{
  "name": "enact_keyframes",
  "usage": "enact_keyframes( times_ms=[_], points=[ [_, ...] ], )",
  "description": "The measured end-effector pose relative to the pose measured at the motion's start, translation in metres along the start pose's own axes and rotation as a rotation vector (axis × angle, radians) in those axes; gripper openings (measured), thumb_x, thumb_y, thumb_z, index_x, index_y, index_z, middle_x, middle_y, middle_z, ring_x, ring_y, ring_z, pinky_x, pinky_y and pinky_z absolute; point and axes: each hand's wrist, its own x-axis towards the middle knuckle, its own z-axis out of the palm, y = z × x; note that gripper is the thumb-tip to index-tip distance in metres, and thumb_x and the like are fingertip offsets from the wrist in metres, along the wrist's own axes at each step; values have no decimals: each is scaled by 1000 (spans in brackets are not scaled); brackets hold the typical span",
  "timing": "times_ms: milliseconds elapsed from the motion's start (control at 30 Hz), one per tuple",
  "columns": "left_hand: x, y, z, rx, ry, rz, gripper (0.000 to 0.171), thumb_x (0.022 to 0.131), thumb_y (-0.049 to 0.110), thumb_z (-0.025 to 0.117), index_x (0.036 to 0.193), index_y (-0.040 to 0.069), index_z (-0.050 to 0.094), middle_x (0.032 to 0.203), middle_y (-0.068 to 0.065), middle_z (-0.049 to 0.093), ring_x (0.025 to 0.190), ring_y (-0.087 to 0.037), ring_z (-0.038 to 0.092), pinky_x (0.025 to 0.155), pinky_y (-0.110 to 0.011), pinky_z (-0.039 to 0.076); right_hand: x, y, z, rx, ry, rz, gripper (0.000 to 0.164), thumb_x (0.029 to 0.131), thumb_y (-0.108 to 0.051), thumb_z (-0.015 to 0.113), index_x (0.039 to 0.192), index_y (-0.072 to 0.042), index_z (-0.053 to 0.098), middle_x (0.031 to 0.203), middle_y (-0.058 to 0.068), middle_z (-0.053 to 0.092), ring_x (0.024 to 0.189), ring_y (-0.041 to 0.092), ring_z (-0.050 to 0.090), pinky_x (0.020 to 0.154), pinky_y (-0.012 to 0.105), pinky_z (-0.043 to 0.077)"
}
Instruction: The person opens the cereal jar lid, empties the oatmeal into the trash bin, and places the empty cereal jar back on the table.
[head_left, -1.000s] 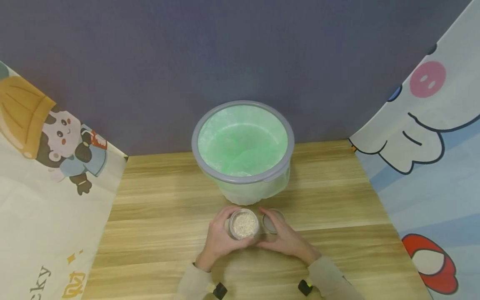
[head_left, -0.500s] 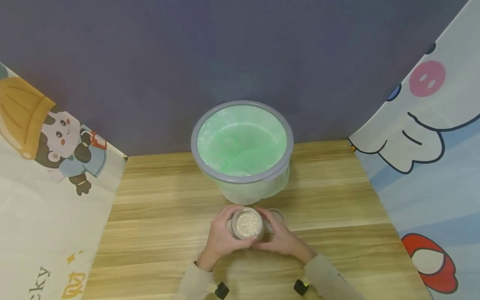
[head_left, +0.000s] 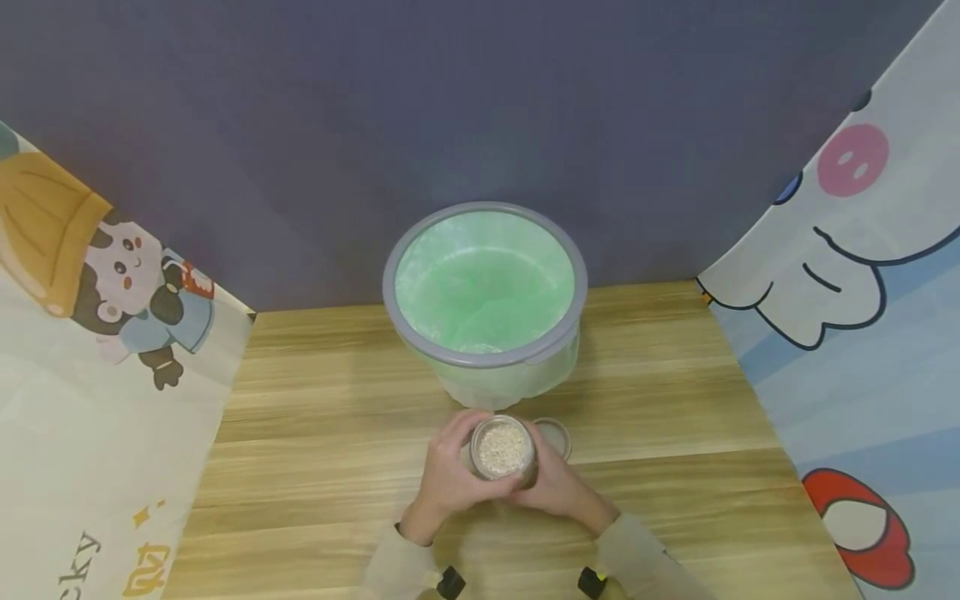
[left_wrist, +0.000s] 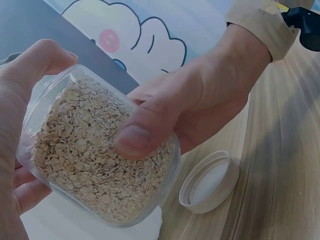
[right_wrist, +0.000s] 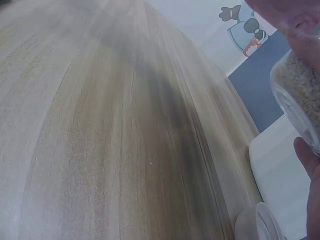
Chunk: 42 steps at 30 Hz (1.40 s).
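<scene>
Though open, jar (left_wrist: 29, 131) of oats (left_wrist: 90, 150)

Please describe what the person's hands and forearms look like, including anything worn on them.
The left hand and right hand are bare, without gloves. Beige long sleeves cover the forearms. A small black block sits at each cuff, with a yellow patch showing on the right.

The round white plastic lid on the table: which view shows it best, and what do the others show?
The left wrist view: there the round white plastic lid is whole, its hollow side showing. The head view shows it small, partly hidden by the right hand; the right wrist view cuts it off at the bottom edge.
</scene>
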Motion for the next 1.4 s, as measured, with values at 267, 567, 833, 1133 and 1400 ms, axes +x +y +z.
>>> enact_keyframes(
  times_ms=[267, 567, 833, 1133, 1400],
  points=[
    [2, 1, 1, 22, -21, 5, 76, 68, 44, 95, 128, 8, 65, 124, -9, 68, 112, -26, 69, 94, -40, 61, 1, -4, 2, 1, 68, -14, 103, 67, -19, 94, 152, -2, 36, 146, 18, 53, 132, 35, 53, 110, 63, 44],
    [4, 1, -3, 38, -110, -25, 85, 69, 45, 95, 136, 8, 59, 133, -12, 64, 121, -27, 64, 104, -47, 56, 0, -2, 2, -34, 132, -12, 104, 62, -17, 95, 149, -3, 41, 141, 16, 57, 125, 35, 57, 106, 65, 47],
    [4, -1, -6, 66, -138, 6, 84, 76, 48, 90, 139, 3, 56, 137, -10, 61, 124, -28, 62, 104, -46, 55, 0, -4, -3, -59, 163, -38, 102, 61, -16, 95, 148, -3, 43, 138, 14, 58, 123, 26, 56, 105, 61, 48],
    [-1, -8, -16, 93, -110, 74, 73, 83, 35, 87, 137, -2, 57, 133, -17, 64, 112, -31, 68, 93, -38, 61, -2, -4, -10, -12, 196, -24, 104, 61, -13, 98, 147, -2, 42, 141, 16, 57, 128, 24, 55, 110, 57, 47],
    [-4, -10, -34, 125, -32, 42, 55, 85, 21, 84, 131, -1, 62, 126, -18, 68, 110, -31, 67, 91, -38, 61, -4, -2, -19, -3, 219, -39, 103, 60, -10, 99, 147, -5, 43, 141, 13, 59, 128, 18, 56, 112, 35, 46]
  ],
)
